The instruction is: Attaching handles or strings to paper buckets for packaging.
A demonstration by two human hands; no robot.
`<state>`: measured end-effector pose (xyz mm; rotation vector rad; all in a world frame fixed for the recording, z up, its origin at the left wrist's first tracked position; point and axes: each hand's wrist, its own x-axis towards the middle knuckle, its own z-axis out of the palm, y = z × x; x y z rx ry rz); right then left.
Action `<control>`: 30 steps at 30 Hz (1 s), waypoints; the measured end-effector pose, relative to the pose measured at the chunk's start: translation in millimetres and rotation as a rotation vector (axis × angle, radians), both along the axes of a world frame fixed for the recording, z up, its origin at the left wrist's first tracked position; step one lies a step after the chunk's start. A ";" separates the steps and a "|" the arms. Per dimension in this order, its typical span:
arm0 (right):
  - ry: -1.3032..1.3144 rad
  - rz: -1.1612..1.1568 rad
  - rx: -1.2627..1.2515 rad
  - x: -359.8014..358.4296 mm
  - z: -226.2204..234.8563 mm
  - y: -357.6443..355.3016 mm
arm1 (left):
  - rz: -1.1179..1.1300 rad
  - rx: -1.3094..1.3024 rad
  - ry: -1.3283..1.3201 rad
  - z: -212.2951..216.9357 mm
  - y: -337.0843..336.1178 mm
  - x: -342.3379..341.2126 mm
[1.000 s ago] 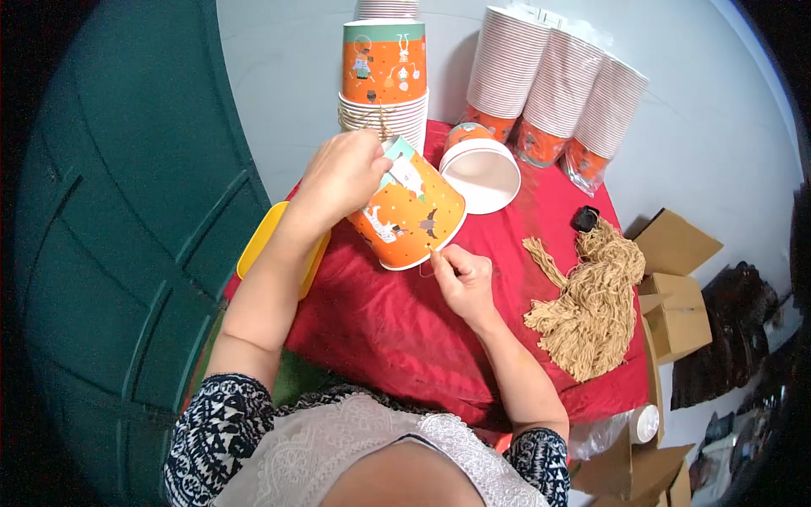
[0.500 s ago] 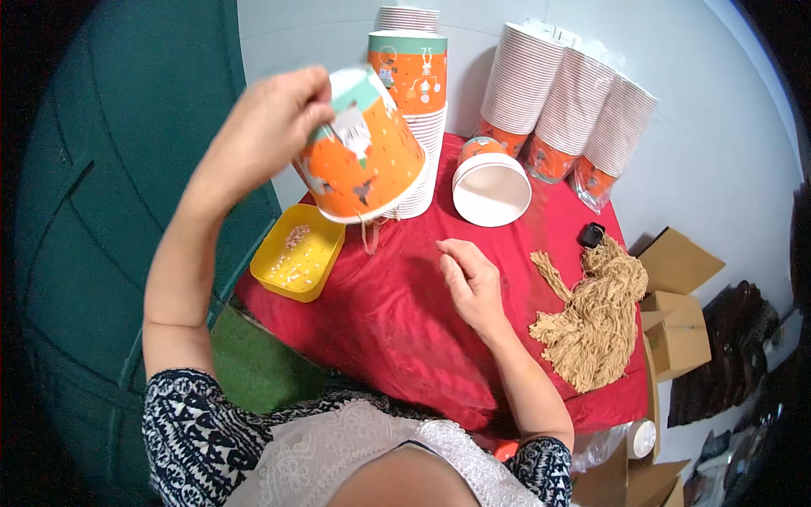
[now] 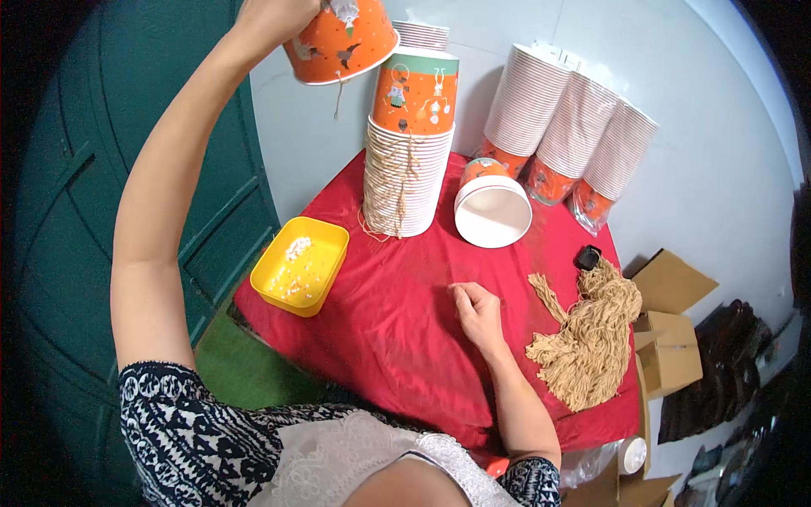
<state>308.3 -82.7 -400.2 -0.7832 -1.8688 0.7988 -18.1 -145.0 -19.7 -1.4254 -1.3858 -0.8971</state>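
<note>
My left hand (image 3: 274,17) is raised high at the top edge, gripping an orange paper cup (image 3: 342,40) upside down, a short string dangling from it. The cup hangs just above and left of a tall stack of orange cups (image 3: 410,144) with strings hanging down its side. My right hand (image 3: 477,311) rests on the red cloth (image 3: 380,329), fingers loosely curled, nothing visible in it. A pile of tan strings (image 3: 591,338) lies to its right. A single cup (image 3: 492,207) lies on its side behind that hand, white inside showing.
A yellow tray (image 3: 300,264) with small white bits sits at the table's left edge. Three leaning stacks of cups (image 3: 570,135) stand at the back right. Cardboard boxes (image 3: 672,338) are on the floor to the right. A green door (image 3: 101,169) is to the left.
My left hand has lifted the orange cup from the table in front of me up and back, over toward the tall stack. My right hand let go of it and settled on the cloth.
</note>
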 end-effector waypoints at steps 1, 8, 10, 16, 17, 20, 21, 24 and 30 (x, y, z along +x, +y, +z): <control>-0.011 -0.006 -0.045 1.2 -2.0 0.8 | -0.017 -0.003 -0.007 3.3 8.3 -1.6; -0.106 -0.026 -0.101 5.4 -1.3 -0.7 | -0.104 -0.015 0.018 20.7 59.0 -9.1; -0.160 -0.025 -0.072 5.2 1.8 -2.4 | -0.123 -0.031 0.010 22.1 67.9 -2.9; -0.183 -0.011 0.047 7.0 -5.2 -0.6 | -0.112 -0.121 -0.006 24.1 94.8 19.0; -0.181 -0.012 0.046 7.2 -4.0 -1.2 | -0.100 -0.117 0.003 23.0 101.3 22.1; -0.256 -0.016 -0.018 7.2 3.3 -5.3 | -0.092 -0.133 0.014 20.8 114.5 31.9; -0.251 -0.012 -0.001 6.7 3.5 -6.4 | -0.106 -0.138 0.017 21.1 121.6 32.7; -0.263 -0.002 0.036 7.4 -0.1 -6.7 | -0.109 -0.158 0.044 20.4 143.8 35.2; -0.311 0.009 0.068 7.0 4.0 -8.4 | -0.121 -0.152 0.154 6.3 176.1 35.9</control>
